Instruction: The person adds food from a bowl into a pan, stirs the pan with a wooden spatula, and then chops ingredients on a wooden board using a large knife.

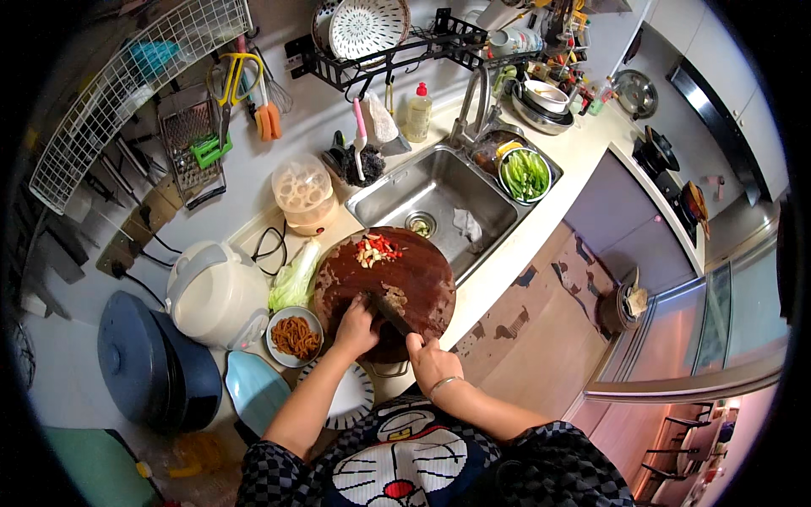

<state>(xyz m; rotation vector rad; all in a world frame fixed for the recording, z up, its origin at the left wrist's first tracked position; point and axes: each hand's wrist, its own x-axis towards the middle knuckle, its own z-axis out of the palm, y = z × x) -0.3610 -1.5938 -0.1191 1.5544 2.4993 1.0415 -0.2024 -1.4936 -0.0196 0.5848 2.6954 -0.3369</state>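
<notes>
The left hand (359, 328) is bent over the round wooden chopping board (432, 266), its fingers drawn together at the far end of the dark-bladed knife (392, 316); whether the fingertips touch the blade or hold anything beneath them I cannot tell. The right hand (433, 365) is closed around the knife's handle at the board's near right edge, so the blade slants across the wood between the two hands. Pale chopped bits (394, 296) lie just beyond the blade, while a heap of cut red chilli and whitish pieces (378, 251) sits farther off, near the board's far edge. Among the containers, a dark blue lidded pot (131, 359) stands at far left, then a white rice cooker (215, 296), its lid down. A light blue dish (256, 389) lies nearer the body. Next comes a small white bowl (271, 338) of brown strips (296, 337), with a leafy green vegetable (295, 277) behind it. An egg steamer (302, 190) with a clear cover stands behind the board, and a stripe-rimmed plate (353, 397) lies partly beneath the left forearm. The steel sink (422, 182) holds a crumpled white cloth (466, 226); at its right end, a round bowl (529, 201) is filled with cut greens (525, 173).
</notes>
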